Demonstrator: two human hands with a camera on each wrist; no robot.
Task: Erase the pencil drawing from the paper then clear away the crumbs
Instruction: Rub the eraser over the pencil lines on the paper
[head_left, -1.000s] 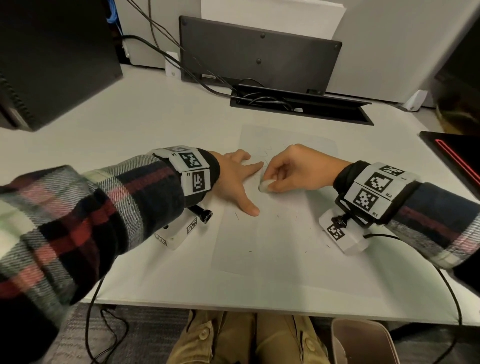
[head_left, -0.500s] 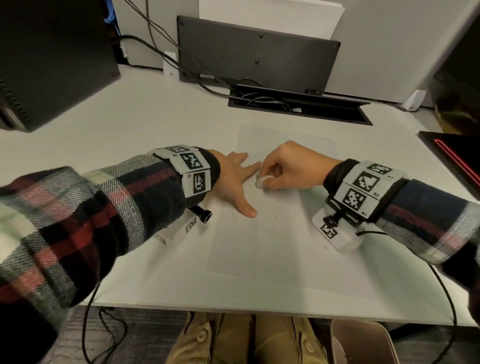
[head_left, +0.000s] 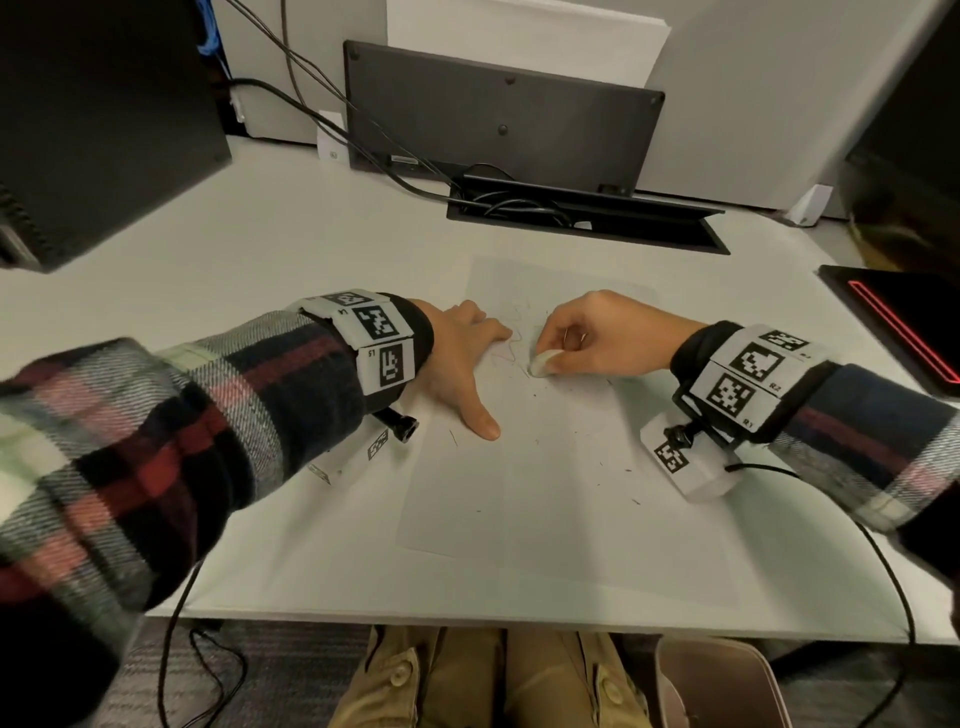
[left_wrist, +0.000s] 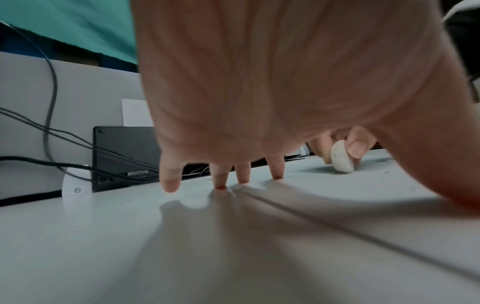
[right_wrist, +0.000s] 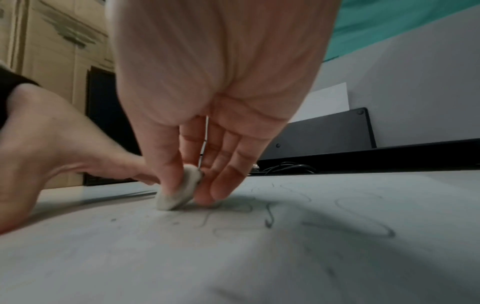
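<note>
A white sheet of paper lies flat on the desk in front of me. Faint pencil squiggles run between my two hands, and more pencil lines show in the right wrist view. My right hand pinches a small rounded white eraser between thumb and fingers, its lower end pressed on the paper. The eraser looks worn and grey. My left hand lies spread on the paper's left edge, fingertips pressing down. Dark eraser crumbs are scattered over the sheet.
A black panel stands at the back of the desk behind an open cable tray with wires. A dark computer case sits at the left, a black device with a red line at the right. A pinkish bin stands below the desk edge.
My right hand with the eraser has shifted to the right, away from my left hand, uncovering squiggles between them. The left hand has stayed pressed on the paper.
</note>
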